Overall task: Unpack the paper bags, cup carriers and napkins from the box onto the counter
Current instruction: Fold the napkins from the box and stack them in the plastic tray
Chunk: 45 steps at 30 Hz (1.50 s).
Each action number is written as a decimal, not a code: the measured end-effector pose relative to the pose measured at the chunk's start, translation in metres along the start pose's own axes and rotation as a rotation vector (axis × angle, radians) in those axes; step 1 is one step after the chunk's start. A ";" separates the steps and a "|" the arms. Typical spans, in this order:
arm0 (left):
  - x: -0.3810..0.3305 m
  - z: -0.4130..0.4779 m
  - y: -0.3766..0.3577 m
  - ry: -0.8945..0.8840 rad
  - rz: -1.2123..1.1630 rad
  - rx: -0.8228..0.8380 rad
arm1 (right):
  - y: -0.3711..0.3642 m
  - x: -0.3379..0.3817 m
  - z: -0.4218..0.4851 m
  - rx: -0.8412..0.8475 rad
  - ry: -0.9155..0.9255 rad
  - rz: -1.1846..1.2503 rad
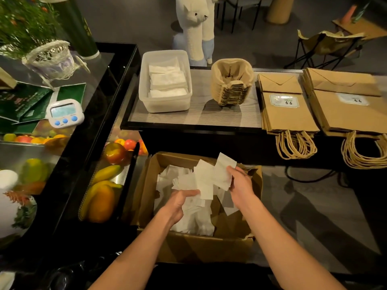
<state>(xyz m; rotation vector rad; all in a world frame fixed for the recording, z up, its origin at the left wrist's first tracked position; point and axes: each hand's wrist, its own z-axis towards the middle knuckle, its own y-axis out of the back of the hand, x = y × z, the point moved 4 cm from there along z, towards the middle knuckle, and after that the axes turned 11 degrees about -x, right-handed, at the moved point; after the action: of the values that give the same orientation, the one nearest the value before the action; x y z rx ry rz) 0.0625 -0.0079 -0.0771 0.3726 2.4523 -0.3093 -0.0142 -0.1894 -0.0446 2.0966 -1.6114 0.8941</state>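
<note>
Head view: napkins (204,181) bunched at 6 o'clock, held over open box (196,248); more lay loose inside. Beneath bunch, left hand (180,203) gripped it, fingers curled; right hand (240,183) pinched upper edge. On counter (201,116) at 12: stacked cup carriers (231,84); napkin-filled tub (144,91) at 11; paper bags (291,114), two stacks, at 2.

matt brown cardboard box (189,246)
</note>
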 end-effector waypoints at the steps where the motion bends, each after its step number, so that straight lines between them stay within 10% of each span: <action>1: -0.002 0.001 0.001 0.002 -0.023 -0.017 | 0.001 0.002 -0.001 0.048 -0.009 -0.002; 5: -0.007 0.003 0.002 -0.014 -0.059 -0.035 | -0.004 -0.012 -0.008 0.231 0.019 -0.261; 17: -0.013 -0.004 -0.005 -0.084 -0.062 -0.040 | -0.016 -0.026 -0.015 0.086 0.441 -0.613; 25: -0.007 0.002 -0.001 -0.009 -0.066 -0.035 | -0.015 -0.022 -0.015 0.065 0.328 -0.618; 35: -0.010 -0.002 -0.005 0.005 -0.057 0.033 | -0.016 -0.024 -0.012 0.280 -0.288 -0.061; 40: -0.003 0.003 -0.002 -0.011 -0.024 -0.016 | -0.013 -0.011 -0.014 -0.074 0.087 -0.242; 45: -0.006 0.009 0.003 0.010 -0.108 -0.052 | -0.012 0.008 -0.025 0.058 0.293 -0.262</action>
<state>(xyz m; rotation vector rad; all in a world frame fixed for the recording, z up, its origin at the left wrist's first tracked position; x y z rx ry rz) 0.0732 -0.0087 -0.0803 0.2202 2.4897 -0.2893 -0.0079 -0.1764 -0.0196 2.0403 -1.1474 1.1039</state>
